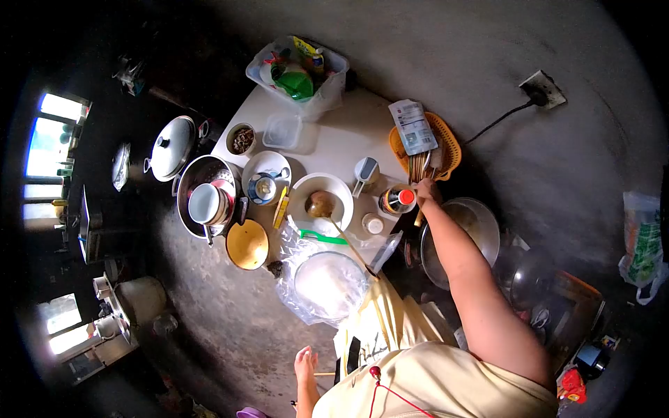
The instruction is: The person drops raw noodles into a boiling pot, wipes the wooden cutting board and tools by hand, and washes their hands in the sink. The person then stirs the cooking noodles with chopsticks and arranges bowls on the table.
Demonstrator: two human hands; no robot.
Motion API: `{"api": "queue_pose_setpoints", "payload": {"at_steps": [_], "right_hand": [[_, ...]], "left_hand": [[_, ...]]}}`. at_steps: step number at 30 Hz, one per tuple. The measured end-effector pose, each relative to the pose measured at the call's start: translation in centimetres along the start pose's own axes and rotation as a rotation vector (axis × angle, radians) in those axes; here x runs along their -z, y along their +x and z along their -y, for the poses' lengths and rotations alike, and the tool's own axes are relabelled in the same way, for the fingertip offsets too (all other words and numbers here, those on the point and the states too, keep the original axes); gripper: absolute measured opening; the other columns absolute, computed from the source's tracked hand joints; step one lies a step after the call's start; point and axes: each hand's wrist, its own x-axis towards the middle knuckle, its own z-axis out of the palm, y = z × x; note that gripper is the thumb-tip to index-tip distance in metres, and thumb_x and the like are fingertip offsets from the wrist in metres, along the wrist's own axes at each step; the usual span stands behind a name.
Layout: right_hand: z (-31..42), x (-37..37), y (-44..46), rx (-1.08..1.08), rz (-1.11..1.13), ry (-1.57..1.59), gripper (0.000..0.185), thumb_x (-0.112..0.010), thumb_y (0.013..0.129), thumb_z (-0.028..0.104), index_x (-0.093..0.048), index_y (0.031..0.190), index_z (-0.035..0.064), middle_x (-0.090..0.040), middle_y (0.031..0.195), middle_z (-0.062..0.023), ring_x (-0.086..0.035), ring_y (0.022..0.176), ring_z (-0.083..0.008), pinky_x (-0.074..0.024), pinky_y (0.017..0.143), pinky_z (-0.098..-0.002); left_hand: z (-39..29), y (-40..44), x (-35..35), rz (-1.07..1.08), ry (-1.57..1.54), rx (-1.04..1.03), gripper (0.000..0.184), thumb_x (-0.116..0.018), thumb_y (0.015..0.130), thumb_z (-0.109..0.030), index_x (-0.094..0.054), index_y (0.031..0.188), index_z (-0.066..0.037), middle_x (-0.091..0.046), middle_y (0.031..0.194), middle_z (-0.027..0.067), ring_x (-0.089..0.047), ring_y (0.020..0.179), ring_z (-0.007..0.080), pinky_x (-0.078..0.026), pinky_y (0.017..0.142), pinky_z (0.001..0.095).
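while right hand (pixel 427 189) hangs by one basket (pixel 456 148), one bottle (pixel 398 200) stands near.

In front of you, a white-topped table (pixel 362 111) stands near a bare grey wall (pixel 481 42), whose surface looks plain and slightly uneven. To the right you can see a socket plate (pixel 553 88) on that wall, with a dark plug in it and a black cable (pixel 498 122) trailing down toward the table. On your left, the floor (pixel 209 299) is grey, mottled and scuffed. At the far left you have a tall, glaring window (pixel 47 146) and, lower, a smaller bright window (pixel 61 313) by a pale counter (pixel 104 355). Deep shadow hides the upper left.
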Motion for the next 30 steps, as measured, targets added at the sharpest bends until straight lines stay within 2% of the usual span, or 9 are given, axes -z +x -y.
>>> {"api": "queue_pose_setpoints", "payload": {"at_steps": [6,8,13,17,19,23,25,28,30], "right_hand": [[-0.8,-0.5,0.8,-0.032,-0.019,-0.028,0.036,-0.062,0.074,0.034,-0.062,0.083,-0.0011,-0.062,0.087,-0.0185,-0.061,0.078,-0.0324,-0.0465,0.068,-0.0423],[-2.3,-1.6,1.9,0.039,0.08,0.289,0.031,-0.06,0.076,0.031,-0.061,0.076,-0.0002,-0.06,0.069,-0.0105,-0.056,0.055,-0.0229,-0.0439,0.051,-0.0353],[-3.3,3.9,-6.8,-0.002,0.298,0.908,0.018,-0.054,0.082,0.021,-0.058,0.076,0.0045,-0.053,0.062,0.0004,-0.041,0.046,-0.0078,-0.0312,0.043,-0.0228],[-6.6,7.0,-14.8,-0.073,0.313,0.991,0.017,-0.054,0.083,0.02,-0.054,0.071,0.0071,-0.043,0.057,0.0042,-0.036,0.047,-0.0042,-0.0268,0.041,-0.0181],[-8.6,8.0,-18.9,-0.04,0.298,1.018,0.015,-0.053,0.084,0.018,-0.054,0.073,0.0077,-0.043,0.058,0.0047,-0.036,0.049,-0.0041,-0.0268,0.042,-0.0172],[-11.7,8.9,-26.5,0.356,0.357,0.94,0.01,-0.049,0.087,0.013,-0.053,0.08,0.0066,-0.049,0.069,0.0028,-0.041,0.061,-0.0036,-0.037,0.054,-0.0176],[-13.3,8.3,-28.8,0.471,0.542,0.986,0.014,-0.052,0.086,0.017,-0.053,0.08,0.0051,-0.051,0.071,0.0008,-0.045,0.064,-0.0061,-0.0403,0.06,-0.0209],[-13.7,10.1,-31.9,0.833,0.433,0.726,0.022,-0.055,0.085,0.024,-0.053,0.081,0.0021,-0.052,0.072,-0.0026,-0.048,0.069,-0.0114,-0.0414,0.065,-0.0271],[-15.2,9.5,-32.8,0.854,0.456,0.766,0.022,-0.057,0.083,0.024,-0.053,0.082,0.0029,-0.051,0.07,-0.0054,-0.049,0.066,-0.0146,-0.0411,0.063,-0.0299]], "left_hand": [[-3.3,-0.2,-2.3,0.076,0.05,-0.054,0.021,-0.049,0.084,-0.014,-0.054,0.105,-0.008,-0.055,0.101,0.0026,-0.055,0.085,0.0149,-0.044,0.075,0.0273],[-3.8,-0.2,-2.6,0.075,0.05,-0.071,0.022,-0.049,0.085,-0.013,-0.054,0.105,-0.008,-0.055,0.102,0.0033,-0.055,0.085,0.0153,-0.044,0.075,0.0274],[-5.0,-0.1,-3.7,0.05,0.0,-0.186,0.023,-0.047,0.084,-0.01,-0.053,0.105,-0.005,-0.055,0.103,0.0062,-0.055,0.083,0.0162,-0.045,0.075,0.0272],[-8.1,-3.0,-7.5,0.03,-0.044,-0.351,0.023,-0.046,0.084,-0.009,-0.053,0.105,-0.003,-0.055,0.103,0.0084,-0.056,0.08,0.0169,-0.045,0.076,0.0275],[-9.8,-5.4,-10.5,0.215,0.012,-0.429,0.025,-0.046,0.084,-0.01,-0.053,0.108,-0.003,-0.056,0.104,0.0088,-0.056,0.087,0.0173,-0.045,0.078,0.0286],[-11.4,-11.6,-18.0,0.609,0.206,-0.432,0.033,-0.048,0.086,-0.018,-0.05,0.116,-0.003,-0.054,0.11,0.0095,-0.052,0.101,0.0178,-0.041,0.085,0.0284],[-11.2,-15.3,-21.5,0.838,0.248,-0.432,0.037,-0.05,0.087,-0.023,-0.048,0.118,-0.003,-0.053,0.114,0.0099,-0.048,0.108,0.0188,-0.036,0.092,0.0295],[-7.9,-18.5,-24.9,1.112,0.104,-0.367,0.046,-0.05,0.088,-0.033,-0.044,0.122,-0.003,-0.047,0.122,0.011,-0.043,0.114,0.0203,-0.029,0.099,0.0336],[-5.7,-20.4,-25.6,1.162,-0.013,-0.265,0.043,-0.046,0.089,-0.032,-0.044,0.121,-0.002,-0.046,0.123,0.0131,-0.043,0.114,0.0232,-0.028,0.1,0.0364]]}}
